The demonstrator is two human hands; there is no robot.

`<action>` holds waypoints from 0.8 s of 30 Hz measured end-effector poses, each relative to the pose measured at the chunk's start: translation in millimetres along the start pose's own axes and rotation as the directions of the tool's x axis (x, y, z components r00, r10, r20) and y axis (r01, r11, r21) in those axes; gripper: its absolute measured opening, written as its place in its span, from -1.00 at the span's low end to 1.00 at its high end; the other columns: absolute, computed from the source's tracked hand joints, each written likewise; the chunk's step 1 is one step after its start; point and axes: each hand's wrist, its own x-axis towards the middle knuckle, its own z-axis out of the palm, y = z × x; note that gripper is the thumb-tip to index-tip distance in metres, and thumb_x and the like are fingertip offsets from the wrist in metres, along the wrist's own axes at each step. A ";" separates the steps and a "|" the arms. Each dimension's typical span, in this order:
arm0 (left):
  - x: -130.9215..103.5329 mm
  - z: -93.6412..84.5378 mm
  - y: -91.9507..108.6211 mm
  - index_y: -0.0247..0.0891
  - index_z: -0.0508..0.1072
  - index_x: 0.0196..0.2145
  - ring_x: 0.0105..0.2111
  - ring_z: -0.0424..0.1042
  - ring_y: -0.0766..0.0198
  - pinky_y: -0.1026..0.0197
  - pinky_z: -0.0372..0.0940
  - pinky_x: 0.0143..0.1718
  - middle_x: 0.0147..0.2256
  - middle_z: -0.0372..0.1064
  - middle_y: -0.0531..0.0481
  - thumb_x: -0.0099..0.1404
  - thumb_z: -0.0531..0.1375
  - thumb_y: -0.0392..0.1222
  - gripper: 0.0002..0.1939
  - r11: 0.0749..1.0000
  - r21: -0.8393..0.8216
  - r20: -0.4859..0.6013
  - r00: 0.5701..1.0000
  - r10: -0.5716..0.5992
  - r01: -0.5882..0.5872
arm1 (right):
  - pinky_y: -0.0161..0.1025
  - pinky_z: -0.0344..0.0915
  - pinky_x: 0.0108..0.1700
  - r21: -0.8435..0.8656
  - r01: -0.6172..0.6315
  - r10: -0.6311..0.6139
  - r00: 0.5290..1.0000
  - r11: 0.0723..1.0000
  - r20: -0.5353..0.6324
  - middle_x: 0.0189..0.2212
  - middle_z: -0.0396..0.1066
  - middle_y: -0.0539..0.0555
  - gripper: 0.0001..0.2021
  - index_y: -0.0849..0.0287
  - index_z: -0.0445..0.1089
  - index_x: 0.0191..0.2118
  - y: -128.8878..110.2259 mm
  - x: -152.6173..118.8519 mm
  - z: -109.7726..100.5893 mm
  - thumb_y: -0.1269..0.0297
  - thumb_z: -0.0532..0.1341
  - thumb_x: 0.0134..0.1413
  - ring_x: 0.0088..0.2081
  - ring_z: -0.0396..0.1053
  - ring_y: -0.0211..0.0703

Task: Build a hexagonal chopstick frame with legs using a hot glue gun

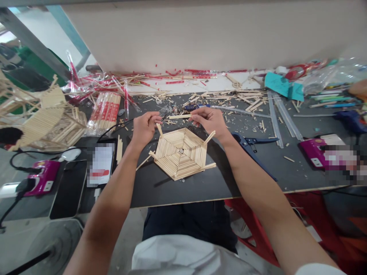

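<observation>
My right hand [210, 120] pinches one end of a short pale wooden stick [179, 117], held level above the far edge of a hexagonal panel. Just off the stick's other end is my left hand [145, 129], its fingers curled together; whatever they may hold is hidden. Below both hands lies the hexagonal panel [190, 162], built of wooden sticks in rings around a small central hole. Short sticks [210, 136] stick up from several of its corners. A loose thin stick [144, 162] lies by its left side.
Dark blue cutting pliers [252, 147] lie right of the panel. Wood scraps [255, 101] and clear glue sticks [286, 116] cover the back. At left are a lit phone [100, 164], a dark phone [69, 189], purple power socket [43, 173], packed sticks [104, 109] and a stick-built model [43, 126].
</observation>
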 end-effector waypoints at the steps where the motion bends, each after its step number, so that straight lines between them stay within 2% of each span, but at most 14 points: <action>1: -0.6 1.3 -1.4 -0.32 0.61 -0.19 -0.34 0.68 0.12 0.18 0.58 -0.33 -0.29 0.65 -0.16 0.39 0.24 -0.04 -0.73 0.999 -0.033 0.005 1.000 -0.006 0.006 | -0.15 0.45 -0.35 0.008 -0.003 0.003 1.000 1.000 -0.005 -0.42 0.60 0.06 -0.67 0.12 0.58 -0.25 1.1 0.1 0.6 -0.02 0.49 -0.02 -0.46 0.43 -0.23; 5: -2.9 4.6 1.9 -0.27 0.66 -0.31 -0.37 0.66 0.15 0.17 0.59 -0.28 -0.37 0.65 -0.06 0.21 0.39 -0.13 -0.84 0.989 -0.130 -0.020 0.997 -0.072 0.068 | -0.15 0.43 -0.36 0.023 -0.026 0.027 0.999 0.999 -0.041 -0.42 0.61 0.05 -0.66 0.10 0.59 -0.26 5.0 0.9 3.4 -0.02 0.51 -0.06 -0.47 0.43 -0.22; 9: -2.7 4.3 4.5 -0.24 0.65 -0.46 -0.49 0.57 0.23 0.18 0.58 -0.36 -0.47 0.60 0.00 0.06 0.49 -0.15 -0.85 0.993 -0.072 -0.101 0.990 -0.099 0.092 | -0.15 0.42 -0.38 0.040 -0.025 0.028 0.997 0.999 -0.071 -0.42 0.62 0.05 -0.67 0.10 0.60 -0.26 7.6 1.4 5.8 -0.02 0.51 -0.07 -0.46 0.44 -0.21; 11: -1.5 4.2 1.2 -0.25 0.64 -0.46 -0.53 0.54 0.24 0.19 0.56 -0.42 -0.51 0.57 0.01 0.06 0.50 -0.12 -0.82 0.994 -0.024 -0.120 0.987 -0.106 0.104 | -0.16 0.41 -0.38 0.047 -0.021 0.024 0.997 0.999 -0.071 -0.43 0.62 0.05 -0.69 0.10 0.60 -0.27 8.3 1.3 7.0 0.01 0.50 -0.07 -0.47 0.44 -0.22; 13: -0.2 5.1 -4.4 -0.27 0.64 -0.40 -0.51 0.58 0.21 0.18 0.57 -0.41 -0.50 0.58 -0.01 0.14 0.45 -0.12 -0.84 0.995 -0.009 -0.104 0.989 -0.101 0.101 | -0.16 0.40 -0.39 0.045 -0.026 0.029 0.997 0.999 -0.071 -0.43 0.61 0.05 -0.69 0.10 0.60 -0.27 8.5 0.9 8.3 0.01 0.50 -0.07 -0.47 0.44 -0.21; 18: 0.5 9.6 -14.6 -0.32 0.63 -0.21 -0.27 0.70 0.13 0.13 0.62 -0.17 -0.25 0.67 -0.15 0.36 0.23 -0.17 -0.80 0.992 -0.128 -0.009 1.000 -0.022 0.021 | -0.14 0.43 -0.36 0.030 -0.041 0.042 0.998 0.999 -0.048 -0.41 0.61 0.06 -0.64 0.11 0.59 -0.27 7.4 -0.9 10.9 -0.03 0.51 -0.09 -0.45 0.45 -0.20; 21: -1.3 10.2 -11.6 -0.32 0.65 -0.24 -0.22 0.70 0.11 0.13 0.62 -0.15 -0.23 0.67 -0.15 0.32 0.26 -0.19 -0.82 0.987 -0.162 -0.003 1.000 -0.004 0.004 | -0.15 0.43 -0.36 0.023 -0.033 0.034 0.998 0.999 -0.045 -0.41 0.61 0.07 -0.64 0.11 0.59 -0.26 7.3 -1.5 11.7 -0.03 0.50 -0.08 -0.44 0.45 -0.21; 24: -3.0 8.9 -4.9 -0.28 0.67 -0.33 -0.31 0.68 0.14 0.17 0.60 -0.23 -0.34 0.66 -0.08 0.20 0.36 -0.23 -0.90 0.987 -0.155 -0.026 0.999 -0.042 0.037 | -0.16 0.44 -0.37 0.022 -0.027 0.029 0.998 0.999 -0.061 -0.41 0.61 0.07 -0.65 0.12 0.59 -0.26 7.6 -1.5 12.1 -0.03 0.50 -0.08 -0.44 0.46 -0.20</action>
